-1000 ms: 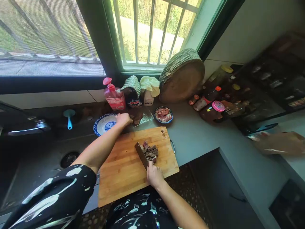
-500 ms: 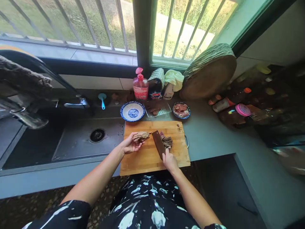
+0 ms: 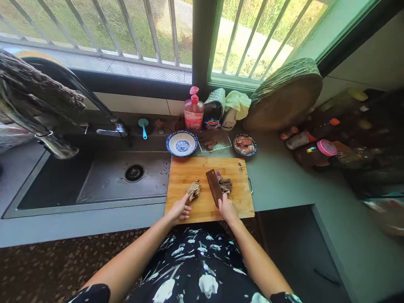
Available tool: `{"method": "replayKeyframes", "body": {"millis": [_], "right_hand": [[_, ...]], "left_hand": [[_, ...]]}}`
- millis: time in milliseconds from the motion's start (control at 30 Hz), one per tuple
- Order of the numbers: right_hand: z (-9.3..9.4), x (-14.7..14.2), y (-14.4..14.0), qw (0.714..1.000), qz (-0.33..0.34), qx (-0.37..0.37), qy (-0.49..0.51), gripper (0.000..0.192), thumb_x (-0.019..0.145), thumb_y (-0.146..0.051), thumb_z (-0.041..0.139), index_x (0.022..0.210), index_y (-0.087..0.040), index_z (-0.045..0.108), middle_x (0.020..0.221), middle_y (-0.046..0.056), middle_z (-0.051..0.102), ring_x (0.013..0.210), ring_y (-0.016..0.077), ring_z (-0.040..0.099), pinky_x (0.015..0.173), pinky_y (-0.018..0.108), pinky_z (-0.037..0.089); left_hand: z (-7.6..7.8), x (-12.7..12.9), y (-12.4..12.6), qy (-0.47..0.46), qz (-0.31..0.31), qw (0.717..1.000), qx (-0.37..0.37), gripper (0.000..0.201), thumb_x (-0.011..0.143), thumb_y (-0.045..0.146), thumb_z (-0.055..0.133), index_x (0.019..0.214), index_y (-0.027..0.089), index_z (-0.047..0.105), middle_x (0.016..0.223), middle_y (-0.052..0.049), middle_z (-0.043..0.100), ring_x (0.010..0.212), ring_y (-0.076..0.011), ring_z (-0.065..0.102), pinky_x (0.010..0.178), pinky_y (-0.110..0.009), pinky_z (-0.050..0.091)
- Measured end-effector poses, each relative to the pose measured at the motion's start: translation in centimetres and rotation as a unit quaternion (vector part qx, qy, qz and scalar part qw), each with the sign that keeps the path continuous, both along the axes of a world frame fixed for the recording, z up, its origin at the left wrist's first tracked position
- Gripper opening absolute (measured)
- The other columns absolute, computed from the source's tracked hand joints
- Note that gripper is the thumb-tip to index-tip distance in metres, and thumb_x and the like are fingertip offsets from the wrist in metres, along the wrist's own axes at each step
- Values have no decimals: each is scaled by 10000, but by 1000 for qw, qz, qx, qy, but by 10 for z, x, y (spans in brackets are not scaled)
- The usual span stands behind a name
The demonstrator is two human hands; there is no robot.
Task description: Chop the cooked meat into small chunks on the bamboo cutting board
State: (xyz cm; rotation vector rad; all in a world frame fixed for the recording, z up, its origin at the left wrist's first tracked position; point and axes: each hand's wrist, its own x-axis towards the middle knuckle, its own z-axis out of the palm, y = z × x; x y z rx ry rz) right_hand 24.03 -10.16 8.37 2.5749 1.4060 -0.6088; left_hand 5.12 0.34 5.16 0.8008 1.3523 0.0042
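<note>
A bamboo cutting board (image 3: 202, 173) lies on the grey counter by the sink. My left hand (image 3: 180, 209) holds a brown piece of cooked meat (image 3: 193, 190) down on the board's near left part. My right hand (image 3: 227, 209) grips the handle of a cleaver (image 3: 214, 187), whose blade rests on the board just right of that piece. A small pile of cut meat slices (image 3: 225, 184) lies against the blade's right side.
Behind the board stand a blue-rimmed empty bowl (image 3: 182, 143), a plate of raw meat (image 3: 244, 144), a clear wrapper with meat bits (image 3: 211, 145), a pink soap bottle (image 3: 193, 112) and a round wooden block (image 3: 284, 97). The sink (image 3: 94, 181) and tap (image 3: 59, 145) are left; bottles crowd the right.
My left hand fetched a meat piece from behind the board, carried it over and set it down near the board's front. The cleaver stayed by the slices. The view swung left.
</note>
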Motion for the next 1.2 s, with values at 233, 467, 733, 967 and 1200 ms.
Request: {"method": "replayKeyframes", "body": {"millis": [233, 467, 733, 967, 1200], "right_hand": [[4, -1, 1, 1000, -6, -10, 3, 239, 921, -294, 340, 1067, -126, 428, 831, 120, 634, 751, 196, 629, 614, 262, 405], [11, -12, 4, 1000, -5, 10, 11, 199, 915, -274, 323, 1024, -150, 433, 810, 98, 637, 732, 206, 632, 600, 267, 412], [50, -35, 13, 998, 51, 26, 29, 183, 902, -281, 325, 1000, -166, 428, 806, 98, 630, 720, 212, 628, 621, 281, 425], [54, -54, 20, 997, 76, 22, 26, 165, 899, -237, 329, 998, -150, 428, 770, 103, 637, 722, 236, 634, 620, 308, 449], [58, -66, 23, 997, 73, -12, 9, 173, 892, -166, 330, 1007, -120, 451, 752, 132, 641, 732, 246, 648, 615, 309, 477]], "left_hand": [[0, 19, 30, 129, -259, 852, 437, 485, 688, 406, 546, 1107, 162, 548, 1072, -138, 541, 1035, -276, 517, 903, -379, 381], [-10, 43, 29, 144, -141, 938, 282, 435, 773, 484, 433, 946, 107, 564, 938, -173, 639, 842, -245, 614, 716, -325, 461], [-7, 14, 29, 99, -208, 849, 475, 357, 801, 357, 475, 1080, 151, 562, 1136, -142, 560, 1097, -251, 500, 945, -385, 379], [-26, -4, 42, -104, -313, 754, 569, 309, 783, 324, 564, 1078, 236, 590, 1190, -78, 536, 1154, -201, 448, 1013, -373, 347], [-42, -2, 49, -149, -285, 774, 545, 294, 786, 366, 568, 1052, 244, 605, 1190, -73, 551, 1161, -197, 458, 1025, -386, 343]]}}
